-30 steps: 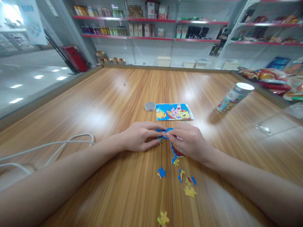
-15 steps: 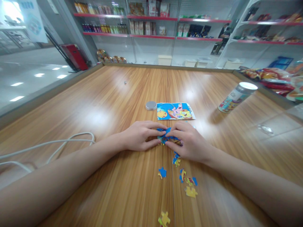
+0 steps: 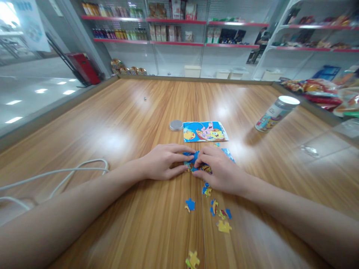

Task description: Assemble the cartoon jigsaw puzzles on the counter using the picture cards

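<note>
My left hand (image 3: 162,162) and my right hand (image 3: 221,168) meet over a partly joined blue cartoon jigsaw (image 3: 228,154) on the wooden table (image 3: 117,123). The fingertips of both hands pinch and press small blue puzzle pieces (image 3: 193,158) between them. Most of the joined part is hidden under my right hand. Loose pieces lie nearer to me: a blue one (image 3: 190,205), a small cluster (image 3: 220,215), a yellow one (image 3: 224,226) and another at the bottom edge (image 3: 193,259). A printed cartoon reference picture (image 3: 205,131) lies just beyond my hands.
A round metal lid (image 3: 176,125) sits beside the picture. A printed can (image 3: 273,114) stands at the right. A white cable (image 3: 56,173) loops at the left. Snack bags (image 3: 322,91) lie at the far right. Stocked shelves (image 3: 174,22) line the back wall.
My hands stayed over the puzzle; the fingers shifted slightly while pressing pieces. More of the joined blue part now shows beyond my right hand.
</note>
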{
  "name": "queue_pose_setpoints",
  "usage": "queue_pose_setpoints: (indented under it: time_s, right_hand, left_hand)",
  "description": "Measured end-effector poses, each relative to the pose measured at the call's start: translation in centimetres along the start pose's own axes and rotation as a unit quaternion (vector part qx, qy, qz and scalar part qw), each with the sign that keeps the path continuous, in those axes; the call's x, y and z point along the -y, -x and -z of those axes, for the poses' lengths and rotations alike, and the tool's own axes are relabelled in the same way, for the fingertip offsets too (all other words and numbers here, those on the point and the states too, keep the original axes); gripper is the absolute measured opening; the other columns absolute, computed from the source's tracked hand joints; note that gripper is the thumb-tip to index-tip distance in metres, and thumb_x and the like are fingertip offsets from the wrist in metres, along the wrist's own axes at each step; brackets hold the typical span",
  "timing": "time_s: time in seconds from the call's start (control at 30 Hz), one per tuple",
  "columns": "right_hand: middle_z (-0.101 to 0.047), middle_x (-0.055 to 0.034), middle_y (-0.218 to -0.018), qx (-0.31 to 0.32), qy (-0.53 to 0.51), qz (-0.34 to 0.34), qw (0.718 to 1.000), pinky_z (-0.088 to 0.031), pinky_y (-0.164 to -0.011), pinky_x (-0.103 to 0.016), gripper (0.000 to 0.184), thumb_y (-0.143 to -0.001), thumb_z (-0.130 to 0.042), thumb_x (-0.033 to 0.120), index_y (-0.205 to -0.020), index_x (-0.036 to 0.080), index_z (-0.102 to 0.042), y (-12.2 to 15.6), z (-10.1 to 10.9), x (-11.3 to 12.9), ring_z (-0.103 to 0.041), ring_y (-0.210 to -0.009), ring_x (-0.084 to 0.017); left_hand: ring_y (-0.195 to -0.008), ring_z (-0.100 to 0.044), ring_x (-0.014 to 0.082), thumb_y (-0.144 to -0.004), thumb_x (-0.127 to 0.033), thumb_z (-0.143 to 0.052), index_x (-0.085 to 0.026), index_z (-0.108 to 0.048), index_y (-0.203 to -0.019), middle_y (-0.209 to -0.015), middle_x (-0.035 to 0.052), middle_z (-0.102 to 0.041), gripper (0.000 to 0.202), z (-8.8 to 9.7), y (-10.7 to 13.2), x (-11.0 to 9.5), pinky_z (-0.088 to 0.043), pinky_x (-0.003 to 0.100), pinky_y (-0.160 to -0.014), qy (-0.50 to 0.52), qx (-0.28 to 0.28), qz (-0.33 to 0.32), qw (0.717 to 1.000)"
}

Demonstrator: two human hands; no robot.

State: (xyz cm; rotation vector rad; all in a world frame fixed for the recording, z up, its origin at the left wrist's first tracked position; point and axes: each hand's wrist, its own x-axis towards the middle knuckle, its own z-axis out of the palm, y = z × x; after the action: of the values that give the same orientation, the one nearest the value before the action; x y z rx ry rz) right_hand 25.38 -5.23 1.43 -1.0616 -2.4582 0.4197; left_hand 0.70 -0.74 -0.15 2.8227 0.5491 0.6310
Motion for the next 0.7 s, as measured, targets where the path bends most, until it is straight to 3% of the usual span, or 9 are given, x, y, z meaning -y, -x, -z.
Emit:
queue_pose_setpoints:
  time_s: [0.3,0.7]
  right_hand:
    - [-0.062,-0.0084,-0.098,-0.01,0.063,-0.025,0.998,-0.042,-0.087,-0.039,0.015,-0.087,-0.073,0.03,-0.092,0.017,-0.069,0.27,0.16,0.75,-0.056,-0.099,-0.025]
    - [-0.066,-0.0049,-0.097,-0.001,0.013,-0.067,0.998,-0.042,-0.086,-0.037,0.013,-0.087,-0.074,0.024,-0.091,0.018,-0.064,0.28,-0.14,0.81,-0.058,-0.097,-0.022]
  left_hand:
    - [-0.124,-0.064,0.0239,-0.095,-0.029,-0.06,-0.022,-0.065,-0.132,-0.14,0.0087,-0.062,0.037,0.13,0.06,-0.1,-0.057,0.041,-0.103,0.0,0.006,0.0,1.0]
    - [-0.124,-0.064,0.0242,-0.095,-0.029,-0.06,-0.022,-0.065,-0.132,-0.14,0.0092,-0.062,0.038,0.13,-0.02,-0.08,-0.057,0.041,-0.102,-0.001,0.003,-0.001,1.0]
